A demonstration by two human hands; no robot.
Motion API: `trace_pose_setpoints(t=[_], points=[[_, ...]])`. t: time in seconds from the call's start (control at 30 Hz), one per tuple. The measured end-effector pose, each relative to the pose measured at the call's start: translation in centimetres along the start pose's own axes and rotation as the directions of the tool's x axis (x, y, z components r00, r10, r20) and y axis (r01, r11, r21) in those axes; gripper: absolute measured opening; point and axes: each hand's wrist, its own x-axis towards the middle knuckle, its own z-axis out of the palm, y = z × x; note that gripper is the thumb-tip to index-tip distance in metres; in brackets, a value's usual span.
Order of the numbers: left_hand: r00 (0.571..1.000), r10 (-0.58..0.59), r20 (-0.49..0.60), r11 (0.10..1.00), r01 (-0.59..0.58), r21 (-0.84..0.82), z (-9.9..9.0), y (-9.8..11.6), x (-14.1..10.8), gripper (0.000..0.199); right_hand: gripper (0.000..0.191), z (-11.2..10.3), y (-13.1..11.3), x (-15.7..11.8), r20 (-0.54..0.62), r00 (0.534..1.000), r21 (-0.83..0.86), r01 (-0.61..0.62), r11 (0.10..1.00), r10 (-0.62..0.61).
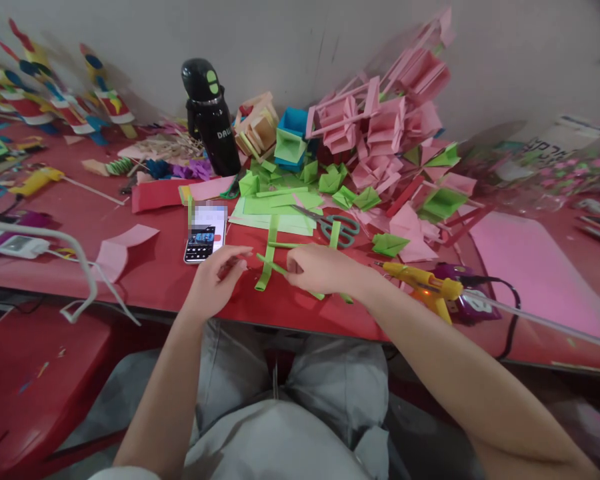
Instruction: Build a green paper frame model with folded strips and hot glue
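My left hand hovers just left of the green paper strips, thumb and fingers apart, with nothing seen between them. Beside it, a flat green strip lies upright on the red table. My right hand is closed on a thin green paper strip, whose free end points left across the upright one. Another thin strip runs sideways just above the fingers. A second upright strip is partly covered by my right hand. Behind the hands lie grey-handled scissors and stacked green paper.
A phone lies behind my left hand, with a black bottle beyond. A yellow glue gun with its cord sits right of my right hand. Pink folded paper pieces pile against the wall. Pink paper lies far right.
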Motion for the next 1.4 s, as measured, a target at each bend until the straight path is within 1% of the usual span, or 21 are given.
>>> trace_pose_setpoints(t=[0.13, 0.23, 0.3, 0.37, 0.43, 0.5, 0.53, 0.63, 0.67, 0.7, 0.77, 0.8, 0.83, 0.87, 0.9, 0.97, 1.03, 1.17, 1.27, 1.33, 1.4], points=[[0.998, -0.057, 0.004, 0.993, 0.057, -0.103, 0.1, 0.2, 1.2, 0.035, 0.007, -0.8, 0.8, 0.1, -0.152, 0.987, 0.155, 0.073, 0.985, -0.049], [0.995, -0.085, -0.059, 0.971, 0.069, -0.229, 0.5, 0.6, 1.9, 0.034, 0.005, -0.9, 0.8, 0.3, -0.231, 0.963, 0.224, 0.192, 0.955, -0.139], [0.988, -0.103, -0.113, 0.946, 0.062, -0.319, 0.9, 0.8, 2.2, 0.03, 0.006, -0.8, 0.6, 0.3, -0.282, 0.94, 0.224, 0.258, 0.94, -0.191], [0.98, -0.136, -0.144, 0.912, 0.067, -0.405, 1.0, 0.9, 2.3, 0.026, 0.008, -0.4, 0.4, -0.2, -0.359, 0.908, 0.18, 0.294, 0.939, -0.216], [0.972, -0.177, -0.157, 0.873, 0.081, -0.481, 1.0, 0.8, 2.3, 0.026, 0.013, 0.4, 0.5, -1.5, -0.487, 0.845, 0.134, 0.323, 0.937, -0.222], [0.96, -0.218, -0.174, 0.836, 0.091, -0.542, 0.7, 0.6, 2.1, 0.026, 0.017, 1.7, 0.8, -3.8, -0.639, 0.749, 0.136, 0.335, 0.932, -0.176], [0.953, -0.237, -0.188, 0.821, 0.093, -0.563, 0.6, 0.5, 2.0, 0.026, 0.019, 2.6, 1.1, -5.3, -0.689, 0.715, 0.17, 0.318, 0.933, -0.118], [0.939, -0.28, -0.202, 0.795, 0.109, -0.596, 0.5, 0.2, 1.5, 0.025, 0.016, 6.6, 2.8, -10.1, -0.803, 0.576, 0.307, 0.184, 0.934, 0.151], [0.938, -0.286, -0.198, 0.79, 0.114, -0.603, 0.6, 0.2, 1.3, 0.025, 0.014, 8.2, 3.5, -11.5, -0.82, 0.496, 0.391, 0.121, 0.912, 0.286], [0.937, -0.289, -0.194, 0.783, 0.115, -0.611, 0.7, 0.2, 1.1, 0.025, 0.012, 9.8, 4.3, -12.6, -0.829, 0.398, 0.457, 0.076, 0.886, 0.393], [0.936, -0.29, -0.2, 0.769, 0.103, -0.631, 1.1, 0.3, 0.8, 0.026, 0.007, 12.7, 5.9, -14.2, -0.831, 0.199, 0.537, 0.04, 0.843, 0.52], [0.936, -0.287, -0.204, 0.765, 0.095, -0.637, 1.3, 0.3, 0.7, 0.027, 0.011, 13.8, 6.6, -14.7, -0.85, 0.043, 0.526, 0.032, 0.85, 0.524], [0.936, -0.283, -0.209, 0.763, 0.088, -0.64, 1.5, 0.4, 0.5, 0.028, 0.015, 14.6, 7.3, -14.9, -0.854, -0.021, 0.52, -0.005, 0.854, 0.52], [0.937, -0.278, -0.211, 0.764, 0.083, -0.639, 1.7, 0.4, 0.5, 0.029, 0.02, 15.1, 7.9, -15.1, -0.864, -0.047, 0.503, -0.056, 0.862, 0.501], [0.939, -0.275, -0.207, 0.769, 0.085, -0.634, 1.8, 0.4, 0.4, 0.03, 0.026, 15.2, 8.5, -15.1, -0.878, -0.036, 0.478, -0.122, 0.87, 0.477], [0.942, -0.271, -0.198, 0.779, 0.094, -0.62, 2.0, 0.3, 0.3, 0.029, 0.041, 14.9, 9.6, -15.2, -0.894, 0.051, 0.419, -0.254, 0.872, 0.445], [0.944, -0.27, -0.192, 0.788, 0.102, -0.608, 2.0, 0.2, 0.3, 0.029, 0.049, 14.3, 10.6, -15.1, -0.894, 0.131, 0.356, -0.373, 0.857, 0.429], [0.948, -0.272, -0.164, 0.805, 0.13, -0.579, 2.1, 0.4, 0.1, 0.032, 0.041, 13.0, 12.5, -14.9, -0.86, 0.261, 0.236, -0.559, 0.795, 0.439], [0.95, -0.275, -0.144, 0.812, 0.15, -0.564, 2.1, 0.6, 0.1, 0.031, 0.035, 11.6, 12.9, -14.5, -0.806, 0.322, 0.268, -0.549, 0.792, 0.496], [0.951, -0.278, -0.132, 0.814, 0.161, -0.558, 2.1, 0.8, 0.0, 0.031, 0.037, 10.2, 12.6, -14.0, -0.774, 0.357, 0.342, -0.46, 0.819, 0.523], [0.952, -0.28, -0.124, 0.812, 0.166, -0.56, 2.0, 0.9, 0.1, 0.03, 0.041, 8.3, 11.9, -13.3, -0.762, 0.419, 0.385, -0.318, 0.866, 0.493]])
